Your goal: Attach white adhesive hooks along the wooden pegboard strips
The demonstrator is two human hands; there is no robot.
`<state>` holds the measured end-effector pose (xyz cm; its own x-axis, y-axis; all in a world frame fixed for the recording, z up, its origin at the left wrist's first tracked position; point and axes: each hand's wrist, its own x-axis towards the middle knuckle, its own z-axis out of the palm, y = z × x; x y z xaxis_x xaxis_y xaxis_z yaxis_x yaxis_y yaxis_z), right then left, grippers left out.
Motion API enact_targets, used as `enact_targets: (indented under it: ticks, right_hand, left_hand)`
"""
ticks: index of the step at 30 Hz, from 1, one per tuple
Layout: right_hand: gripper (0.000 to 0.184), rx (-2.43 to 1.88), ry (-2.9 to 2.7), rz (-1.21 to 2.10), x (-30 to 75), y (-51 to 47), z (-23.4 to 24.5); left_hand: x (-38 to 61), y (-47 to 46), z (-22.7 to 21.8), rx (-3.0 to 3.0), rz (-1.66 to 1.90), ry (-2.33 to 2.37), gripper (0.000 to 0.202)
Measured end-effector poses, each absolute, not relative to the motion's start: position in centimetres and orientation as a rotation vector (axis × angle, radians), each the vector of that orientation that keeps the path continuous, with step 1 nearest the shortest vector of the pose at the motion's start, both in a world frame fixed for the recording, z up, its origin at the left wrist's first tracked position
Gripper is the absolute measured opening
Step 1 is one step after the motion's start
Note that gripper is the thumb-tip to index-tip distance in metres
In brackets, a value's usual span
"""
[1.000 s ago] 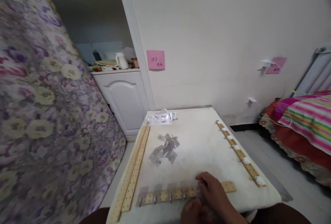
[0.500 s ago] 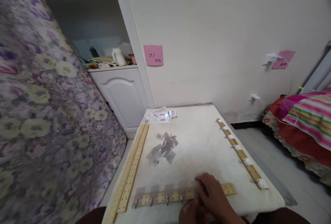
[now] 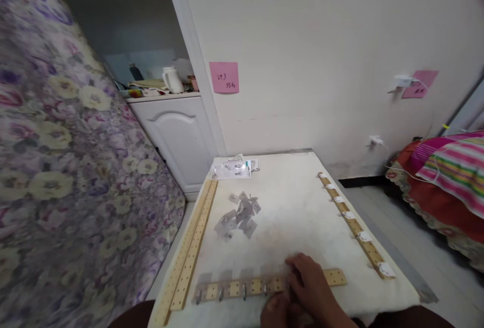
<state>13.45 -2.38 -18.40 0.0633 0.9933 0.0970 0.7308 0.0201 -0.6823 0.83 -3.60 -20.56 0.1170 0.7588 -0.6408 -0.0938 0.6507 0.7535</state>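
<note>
A perforated wooden strip [image 3: 249,286] with several clear hooks stuck on it lies across the near edge of the white table [image 3: 295,207]. My right hand [image 3: 312,282] rests on that strip, fingers curled and pressed against it near a hook. My left hand [image 3: 278,310] sits just below, at the picture's bottom edge, fingers bent; what it holds is hidden. A heap of clear adhesive hooks [image 3: 240,215] lies in the middle of the table, apart from both hands.
Two long wooden strips [image 3: 191,252] lie along the table's left edge; another strip with white hooks [image 3: 353,224] runs along the right edge. A packet [image 3: 232,169] sits at the far end. A floral mattress [image 3: 56,156] stands on the left, a bed [image 3: 446,176] on the right.
The view has tilted and shifted slightly. My hands stay on the near strip, barely moving.
</note>
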Motion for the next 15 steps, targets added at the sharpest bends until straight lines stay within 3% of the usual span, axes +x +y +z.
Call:
enact_targets:
  ticks: [15]
  right_hand:
    - [0.029,-1.799,-1.630,0.729,13.60,-1.65,-17.72]
  left_hand:
    - [1.02,-3.73,-20.98,0.611,0.712,1.280,0.042]
